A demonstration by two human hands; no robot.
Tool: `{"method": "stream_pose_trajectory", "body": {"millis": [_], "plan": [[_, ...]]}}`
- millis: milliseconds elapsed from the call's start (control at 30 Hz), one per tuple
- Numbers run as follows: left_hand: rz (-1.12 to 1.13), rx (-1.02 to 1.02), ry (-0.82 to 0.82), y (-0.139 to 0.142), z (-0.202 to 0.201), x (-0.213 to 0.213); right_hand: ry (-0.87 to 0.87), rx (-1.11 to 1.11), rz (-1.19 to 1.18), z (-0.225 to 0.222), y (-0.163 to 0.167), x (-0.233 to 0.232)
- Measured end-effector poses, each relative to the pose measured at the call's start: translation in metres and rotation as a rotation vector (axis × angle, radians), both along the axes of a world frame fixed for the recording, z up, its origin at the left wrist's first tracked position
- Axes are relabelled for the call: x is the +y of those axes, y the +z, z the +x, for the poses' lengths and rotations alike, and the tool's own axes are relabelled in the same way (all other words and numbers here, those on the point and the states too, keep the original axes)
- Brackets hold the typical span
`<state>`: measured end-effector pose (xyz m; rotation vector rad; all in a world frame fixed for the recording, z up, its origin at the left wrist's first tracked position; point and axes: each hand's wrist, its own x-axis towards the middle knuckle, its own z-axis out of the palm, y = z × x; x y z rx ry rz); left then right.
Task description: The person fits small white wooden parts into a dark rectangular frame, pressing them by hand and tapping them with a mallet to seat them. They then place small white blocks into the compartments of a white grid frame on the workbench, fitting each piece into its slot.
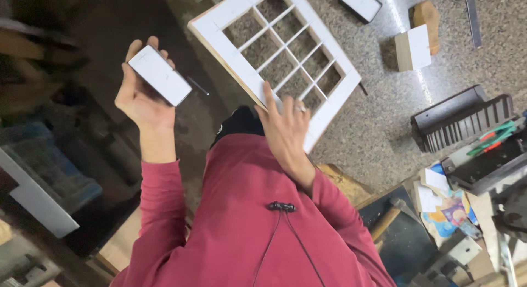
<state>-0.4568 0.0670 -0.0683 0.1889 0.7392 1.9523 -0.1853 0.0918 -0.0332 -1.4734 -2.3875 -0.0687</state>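
Note:
My left hand (140,103) is raised, palm up, and grips a small white rectangular block (160,74) with faint pencil lines on its face. My right hand (285,130), a ring on one finger, rests with spread fingers on the near edge of a white wooden lattice frame (219,32). The frame has a grid of thin bars and lies tilted on a speckled stone surface (379,133). My red sleeves and chest fill the bottom of the view, with a small black clip and cable on the shirt.
Beyond the frame lie a white-faced block (413,47), a wooden offcut (427,15), a white panel (360,3) and a metal ruler (472,18). A black ribbed tool (461,119) and cluttered papers sit right. A wooden tool handle (387,221) lies lower right. A blue bin (49,166) stands left.

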Motion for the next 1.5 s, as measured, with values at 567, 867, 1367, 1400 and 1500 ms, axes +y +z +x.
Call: {"method": "stream_pose_trajectory", "body": {"millis": [567, 867, 1367, 1400, 1500], "plan": [[-0.134, -0.048, -0.564, 0.011, 0.015, 0.256, -0.291, -0.06, -0.137, -0.043, -0.045, 0.164], [-0.078, -0.053, -1.117, -0.035, 0.025, 0.359, -0.592, 0.479, -0.429, -0.067, -0.03, 0.184], [-0.073, 0.057, -1.553, -0.058, 0.079, 0.293, -0.811, 0.995, -0.45, -0.068, -0.063, 0.147], [-0.055, 0.161, -1.552, -0.056, 0.082, 0.294, -0.788, 0.959, -0.439, -0.061, -0.063, 0.147], [-0.114, 0.468, -1.445, -0.054, 0.088, 0.295, -0.745, 0.811, -0.343, -0.032, -0.066, 0.143]]}}
